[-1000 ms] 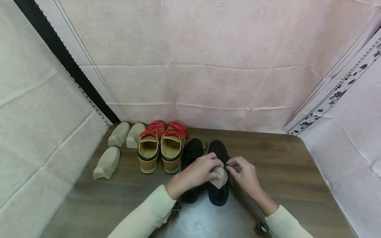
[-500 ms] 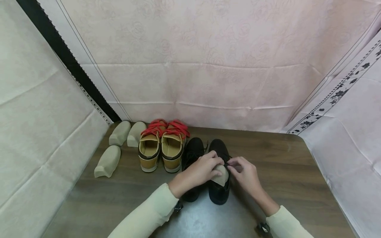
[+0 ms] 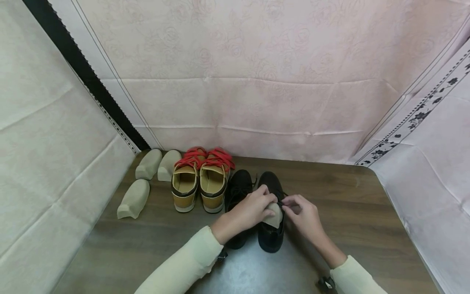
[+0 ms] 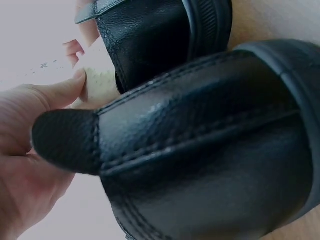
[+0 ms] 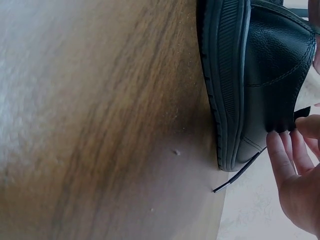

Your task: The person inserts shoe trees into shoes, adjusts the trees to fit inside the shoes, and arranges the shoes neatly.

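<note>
The right-hand black lace-up shoe (image 3: 270,241) stands on the wooden table, toe away from me, with a beige shoe tree (image 3: 273,216) partly inside. My left hand (image 3: 247,209) reaches over the other black shoe (image 3: 239,181). Its thumb rests on the shoe tree (image 4: 100,72) and its fingers bend at the lacing. From the right side, my right hand (image 3: 304,215) pinches the edge of the shoe's opening by the eyelets. In the right wrist view, a lace (image 5: 242,175) hangs past the sole. The shoe tree's front part is hidden inside.
Tan shoes with red laces (image 3: 183,200) stand left of the black pair. Three more beige shoe trees lie farther left, one (image 3: 134,200) nearer me. Pale patterned cloth (image 3: 238,102) hangs behind the table (image 3: 360,216) and along its sides.
The shoe tree's rear end has shifted slightly forward and to the right, deeper into the shoe. Both hands keep almost the same places; the whole view has drifted a little.
</note>
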`<state>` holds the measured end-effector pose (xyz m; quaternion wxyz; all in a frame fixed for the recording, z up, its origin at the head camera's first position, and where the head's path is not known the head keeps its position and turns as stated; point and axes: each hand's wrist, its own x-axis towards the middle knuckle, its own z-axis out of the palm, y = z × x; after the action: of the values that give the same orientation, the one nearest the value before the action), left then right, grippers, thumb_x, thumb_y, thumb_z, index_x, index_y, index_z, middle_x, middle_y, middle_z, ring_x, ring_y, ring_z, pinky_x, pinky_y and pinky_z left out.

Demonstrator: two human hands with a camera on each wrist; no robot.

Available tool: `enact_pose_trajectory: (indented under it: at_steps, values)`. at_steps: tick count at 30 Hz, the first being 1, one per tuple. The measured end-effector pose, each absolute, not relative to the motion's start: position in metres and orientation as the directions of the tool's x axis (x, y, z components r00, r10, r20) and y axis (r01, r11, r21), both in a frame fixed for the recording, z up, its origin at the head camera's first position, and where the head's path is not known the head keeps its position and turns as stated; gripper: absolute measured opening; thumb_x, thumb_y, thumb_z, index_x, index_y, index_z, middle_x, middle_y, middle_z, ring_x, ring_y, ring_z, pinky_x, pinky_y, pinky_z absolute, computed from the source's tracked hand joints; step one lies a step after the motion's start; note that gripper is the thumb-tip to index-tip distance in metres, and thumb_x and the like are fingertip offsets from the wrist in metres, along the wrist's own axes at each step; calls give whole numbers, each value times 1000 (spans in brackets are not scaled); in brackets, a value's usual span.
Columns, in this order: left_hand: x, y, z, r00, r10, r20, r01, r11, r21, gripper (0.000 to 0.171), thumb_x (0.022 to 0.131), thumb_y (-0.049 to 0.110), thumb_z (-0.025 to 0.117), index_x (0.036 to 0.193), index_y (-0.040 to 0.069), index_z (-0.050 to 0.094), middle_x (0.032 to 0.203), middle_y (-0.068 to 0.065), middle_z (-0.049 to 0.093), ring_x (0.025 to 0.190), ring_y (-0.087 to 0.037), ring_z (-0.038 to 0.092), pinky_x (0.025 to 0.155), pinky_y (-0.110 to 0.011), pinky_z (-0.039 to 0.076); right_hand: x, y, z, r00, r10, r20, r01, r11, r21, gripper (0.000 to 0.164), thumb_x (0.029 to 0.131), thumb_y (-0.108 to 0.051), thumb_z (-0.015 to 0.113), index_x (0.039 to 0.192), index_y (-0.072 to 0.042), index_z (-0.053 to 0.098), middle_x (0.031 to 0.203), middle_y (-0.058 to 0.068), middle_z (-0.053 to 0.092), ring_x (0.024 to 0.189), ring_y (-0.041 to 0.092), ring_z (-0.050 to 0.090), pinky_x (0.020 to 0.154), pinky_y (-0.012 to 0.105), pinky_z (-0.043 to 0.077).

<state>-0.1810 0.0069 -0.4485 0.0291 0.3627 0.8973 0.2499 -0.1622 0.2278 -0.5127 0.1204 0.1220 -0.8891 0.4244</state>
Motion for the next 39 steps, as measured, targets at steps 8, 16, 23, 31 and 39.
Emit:
enact_pose_trajectory:
  at_steps: [8,16,23,31,39]
  values:
    - [-179,14,-450,-751,651,110,630,655,417,33,100,31,68,128,13,67,112,-3,54,86,-9,65,70,-13,53,-162,228,-511,-943,-111,315,-314,620,-720,20,91,-4,78,106,-15,72,104,0,71,94,16,71,81,33,62]
    - [-182,19,-437,-737,673,60,647,678,349,26,98,25,73,122,15,73,108,-3,61,84,-7,65,71,-14,56,-160,229,-510,-946,-111,306,-306,620,-722,21,91,-2,78,106,-16,72,104,0,71,94,16,71,81,34,62]
    - [-181,21,-436,-744,666,57,643,691,329,28,97,26,74,122,15,74,108,-3,62,88,-9,68,72,-14,57,-160,228,-509,-945,-114,306,-308,625,-717,21,91,-3,78,106,-16,72,104,0,71,94,16,71,82,35,62]
    - [-180,26,-447,-752,649,113,649,700,298,28,96,24,75,121,13,71,108,-5,63,87,-11,72,69,-14,57,-161,227,-508,-942,-111,317,-312,634,-707,20,90,-1,78,105,-14,73,103,1,72,93,17,71,80,35,62]
    - [-184,24,-446,-757,642,122,647,711,273,30,95,20,77,122,11,68,110,-7,65,89,-13,72,68,-14,56,-162,226,-507,-942,-121,312,-317,625,-713,20,90,-2,78,105,-15,73,104,1,72,94,16,71,81,34,62]
